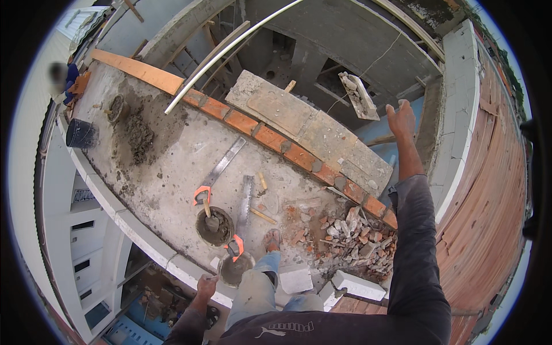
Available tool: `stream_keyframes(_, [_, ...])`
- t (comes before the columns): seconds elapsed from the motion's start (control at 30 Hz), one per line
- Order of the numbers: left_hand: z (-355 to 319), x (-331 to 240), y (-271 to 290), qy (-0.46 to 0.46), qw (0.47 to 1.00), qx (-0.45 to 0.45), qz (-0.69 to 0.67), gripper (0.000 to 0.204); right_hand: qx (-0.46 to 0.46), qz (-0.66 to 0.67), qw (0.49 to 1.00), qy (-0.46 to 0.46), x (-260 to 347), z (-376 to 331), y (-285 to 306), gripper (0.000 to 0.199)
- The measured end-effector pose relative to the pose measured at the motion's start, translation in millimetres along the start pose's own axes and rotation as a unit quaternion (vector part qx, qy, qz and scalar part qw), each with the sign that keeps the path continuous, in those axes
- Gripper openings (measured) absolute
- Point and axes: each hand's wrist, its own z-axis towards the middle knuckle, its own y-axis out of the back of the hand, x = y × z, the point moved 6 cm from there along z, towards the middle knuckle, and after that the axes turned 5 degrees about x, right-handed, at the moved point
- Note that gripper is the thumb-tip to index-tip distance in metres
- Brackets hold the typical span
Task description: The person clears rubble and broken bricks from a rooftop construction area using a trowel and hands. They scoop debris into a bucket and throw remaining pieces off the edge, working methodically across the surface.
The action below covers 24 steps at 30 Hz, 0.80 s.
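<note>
Right arm point(418, 230) outstretched; fingers point(405, 104) half-curled

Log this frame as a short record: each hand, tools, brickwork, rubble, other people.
left hand: low, nearest a bucket of grey mix; grip unclear
right hand: raised, near a small debris-covered board; grip unclear
tools: two saws, orange-handled; trowel in another bucket
brickwork: one row of bricks alongside a long board
rubble: heap of broken pieces, right of the feet
other people: one person, upper left
</note>
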Motion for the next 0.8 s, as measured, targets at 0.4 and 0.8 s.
stream_keyframes(0.4, [-95.3,-42.0,-168.8,0.001,0.910,0.369,0.187,0.116,0.636,0.055,0.769,0.016,-17.4,-455.5,-209.2,0.060])
stream_keyframes(0.8, [157.1,-47.1,-269.3,0.031,0.994,0.089,0.054,0.068,0.446,-0.072,0.760,0.467,121.2,-519.7,-521.8,0.029])
